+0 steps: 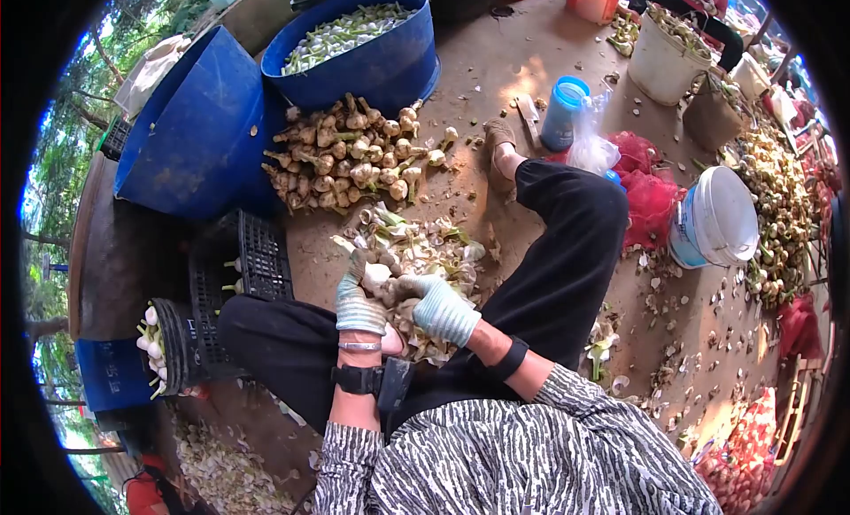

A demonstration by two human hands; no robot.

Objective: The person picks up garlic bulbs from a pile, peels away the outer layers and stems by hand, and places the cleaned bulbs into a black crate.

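My left hand (359, 298), in a glove with a soiled grey finger area and pale striped cuff, is closed round a white garlic bulb (378, 274). The bulb's cut stem (342, 243) pokes out past the fingers. Gloved the same way, my right hand (443, 309) has its fingers curled together against the bulb's right side; what lies between those fingertips is partly hidden. Below both hands spreads a heap of peeled garlic skins (447, 249). Just beyond it, a pile of unpeeled garlic bulbs (345, 156) with short stems lies on the ground.
A blue tub (354, 68) holds peeled garlic, beside a tilted blue tub (199, 125). Black crates (261, 258) stand left of my knee. On the right are a blue container (565, 112), red mesh bags (642, 192), a white bucket (722, 218) and more garlic (779, 214).
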